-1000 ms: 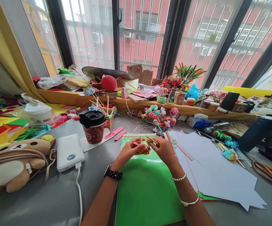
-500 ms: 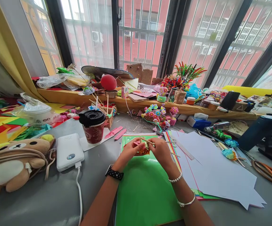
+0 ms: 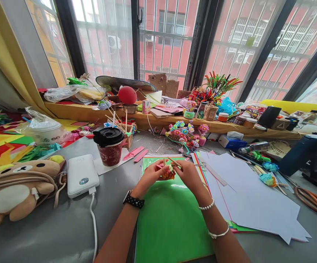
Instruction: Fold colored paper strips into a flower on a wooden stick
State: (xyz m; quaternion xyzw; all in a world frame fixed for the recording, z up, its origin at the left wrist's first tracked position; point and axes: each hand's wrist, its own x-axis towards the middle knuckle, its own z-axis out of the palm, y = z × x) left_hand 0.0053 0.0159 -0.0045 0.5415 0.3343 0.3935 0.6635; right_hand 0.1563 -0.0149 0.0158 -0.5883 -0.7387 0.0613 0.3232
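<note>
Above the green sheet [image 3: 172,223], my left hand [image 3: 152,177] is closed around a small folded paper flower [image 3: 170,174] in pink, yellow and orange. My right hand [image 3: 190,176] pinches a thin wooden stick [image 3: 173,161], which slants over the top of the flower. Whether the stick's tip touches the paper cannot be made out. Fingers cover part of the flower.
A lidded paper cup [image 3: 109,149] and a white power bank [image 3: 82,176] stand to the left, with a plush bear [image 3: 18,191] beyond. White paper sheets [image 3: 257,193] and a ruler [image 3: 216,174] lie to the right. Pipe-cleaner flowers [image 3: 184,133] sit behind.
The stick in my right hand has shifted slightly to the right and slants more steeply. My left hand stays on the paper flower. The whole view has moved a little.
</note>
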